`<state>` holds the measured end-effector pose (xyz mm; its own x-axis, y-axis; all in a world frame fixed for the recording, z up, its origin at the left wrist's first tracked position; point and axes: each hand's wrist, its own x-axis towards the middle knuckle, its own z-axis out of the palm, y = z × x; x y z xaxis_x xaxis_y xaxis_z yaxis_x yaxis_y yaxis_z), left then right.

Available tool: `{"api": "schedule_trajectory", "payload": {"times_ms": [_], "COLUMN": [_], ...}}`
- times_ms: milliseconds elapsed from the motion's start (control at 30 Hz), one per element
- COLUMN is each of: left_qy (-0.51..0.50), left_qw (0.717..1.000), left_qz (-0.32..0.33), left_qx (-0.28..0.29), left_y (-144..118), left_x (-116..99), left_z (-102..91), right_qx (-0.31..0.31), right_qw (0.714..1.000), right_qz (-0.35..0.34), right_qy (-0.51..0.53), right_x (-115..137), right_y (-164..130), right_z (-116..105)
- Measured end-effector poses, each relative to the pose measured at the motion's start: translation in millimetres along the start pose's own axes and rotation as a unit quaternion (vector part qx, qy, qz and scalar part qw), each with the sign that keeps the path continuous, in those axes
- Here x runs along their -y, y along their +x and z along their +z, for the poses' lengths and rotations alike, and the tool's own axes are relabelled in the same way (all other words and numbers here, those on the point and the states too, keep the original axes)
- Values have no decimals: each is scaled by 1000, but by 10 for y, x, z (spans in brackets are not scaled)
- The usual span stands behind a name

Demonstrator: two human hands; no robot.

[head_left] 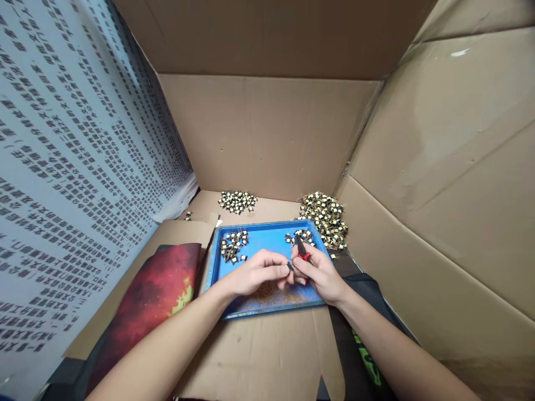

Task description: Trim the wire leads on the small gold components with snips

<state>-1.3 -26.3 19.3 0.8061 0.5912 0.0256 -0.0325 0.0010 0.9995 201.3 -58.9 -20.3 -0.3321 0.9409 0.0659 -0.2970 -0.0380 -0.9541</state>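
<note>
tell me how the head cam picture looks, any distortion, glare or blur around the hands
Head view: wide-angle stretch bends the cardboard walls and the printed sheet outward at the edges; light is soft and even, with one small glare streak on the upper right wall; the left hand and right hand over the blue tray are fairly sharp, but the small part between them is too tiny to resolve.

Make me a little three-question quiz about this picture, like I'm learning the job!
1. True or false: the tray is blue.
2. Which hand holds the red-handled tool? A) left hand B) right hand
3. Fill in: the biggest heap of small parts lies beyond the tray's far ____ corner.

Key: 1 true; 2 B; 3 right.
</note>
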Motion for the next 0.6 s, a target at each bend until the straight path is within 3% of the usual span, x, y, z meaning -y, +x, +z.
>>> {"api": "schedule_trajectory", "payload": {"times_ms": [267,467,600], "left_qy": [13,68,60], "left_qw": [999,989,986], "left_qz": [35,87,114], "left_qx": [-33,-101,-107], "left_y": [11,8,8], "left_x": [34,59,39], "left_z": [-20,-27,-25], "right_qx": [-37,-18,15], "right_qw": [999,994,984], "right_qz": [-19,-19,-46], "right_qy": [4,-107,-171], "right_x": [-40,-40,44], "right_y": [45,16,15], "right_z": [-19,-74,-46]}}
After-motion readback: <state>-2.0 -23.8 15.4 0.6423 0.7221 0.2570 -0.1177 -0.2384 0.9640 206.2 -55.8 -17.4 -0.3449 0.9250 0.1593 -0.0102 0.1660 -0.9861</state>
